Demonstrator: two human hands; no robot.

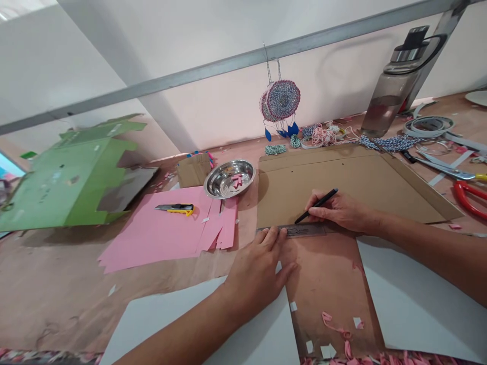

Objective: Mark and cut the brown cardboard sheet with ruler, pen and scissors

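Note:
My left hand lies flat with its fingers spread, pressing down the left end of a metal ruler. The ruler runs along the near edge of a large brown cardboard sheet. My right hand is closed on a black pen, whose tip touches the cardboard just above the ruler's edge. Both forearms reach in from the lower edge of the view.
Pink paper sheets with a yellow utility knife lie to the left, beside a steel bowl. A green box stands far left. A water bottle, tape rolls, red-handled scissors and a hanging woven ornament are behind.

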